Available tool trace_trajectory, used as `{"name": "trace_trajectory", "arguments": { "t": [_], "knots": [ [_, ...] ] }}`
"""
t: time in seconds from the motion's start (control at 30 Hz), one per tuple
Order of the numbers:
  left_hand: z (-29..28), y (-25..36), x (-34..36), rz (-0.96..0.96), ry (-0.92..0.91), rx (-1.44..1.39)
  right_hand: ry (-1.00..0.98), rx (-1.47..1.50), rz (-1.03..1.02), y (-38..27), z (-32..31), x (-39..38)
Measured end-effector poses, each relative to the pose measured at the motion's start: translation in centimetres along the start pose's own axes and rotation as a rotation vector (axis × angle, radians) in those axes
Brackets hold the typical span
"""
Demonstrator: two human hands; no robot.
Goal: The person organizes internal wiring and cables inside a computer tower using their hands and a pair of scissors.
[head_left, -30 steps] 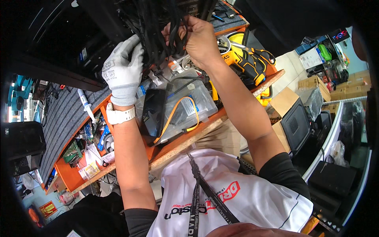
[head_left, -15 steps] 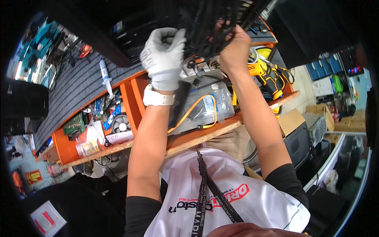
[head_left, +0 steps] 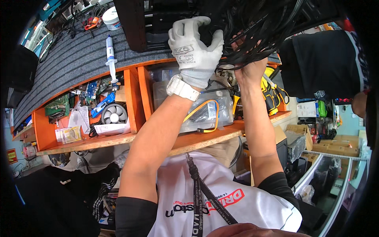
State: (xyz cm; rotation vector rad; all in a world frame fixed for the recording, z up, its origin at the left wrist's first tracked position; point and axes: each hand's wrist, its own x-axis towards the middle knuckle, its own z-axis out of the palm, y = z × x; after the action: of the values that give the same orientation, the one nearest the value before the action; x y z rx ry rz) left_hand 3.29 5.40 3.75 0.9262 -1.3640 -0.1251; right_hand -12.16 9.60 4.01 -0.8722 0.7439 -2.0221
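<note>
A thick bundle of black cables (head_left: 268,33) hangs by the dark case at the top of the view. My bare right hand (head_left: 252,69) is under the bundle, palm turned up, with its fingers curled around some of the cables. Left of it, my left hand (head_left: 195,47) wears a grey-white glove. Its thumb stands apart from the bent fingers, and nothing shows between them. That glove lies in front of the black computer case (head_left: 132,25), whose inside is mostly dark. Whether its fingertips touch the case I cannot tell.
Below my hands, an orange drawer (head_left: 136,98) holds a clear plastic box (head_left: 225,110), a yellow cable, a fan (head_left: 114,113) and circuit boards. A syringe (head_left: 110,57) lies on the grey ribbed mat. A yellow tool (head_left: 270,96) sits right. People in dark clothing stand right and lower left.
My view has shifted, showing more of the mat and cables. The gloved hand's thumb and fingers have spread apart. My right hand has turned palm up under the bundle.
</note>
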Motion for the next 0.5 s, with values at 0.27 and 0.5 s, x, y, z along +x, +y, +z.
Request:
{"name": "trace_trajectory", "arguments": {
  "t": [0.27,0.5],
  "knots": [
    [0.9,-1.6,0.8,0.139,0.056,-0.082,-0.020,-0.089,-0.121,0.2,0.8,-1.1],
    [1.4,-1.7,0.6,0.088,0.000,-0.125,0.001,-0.071,-0.184,0.8,0.3,-0.7]
  ]
}}
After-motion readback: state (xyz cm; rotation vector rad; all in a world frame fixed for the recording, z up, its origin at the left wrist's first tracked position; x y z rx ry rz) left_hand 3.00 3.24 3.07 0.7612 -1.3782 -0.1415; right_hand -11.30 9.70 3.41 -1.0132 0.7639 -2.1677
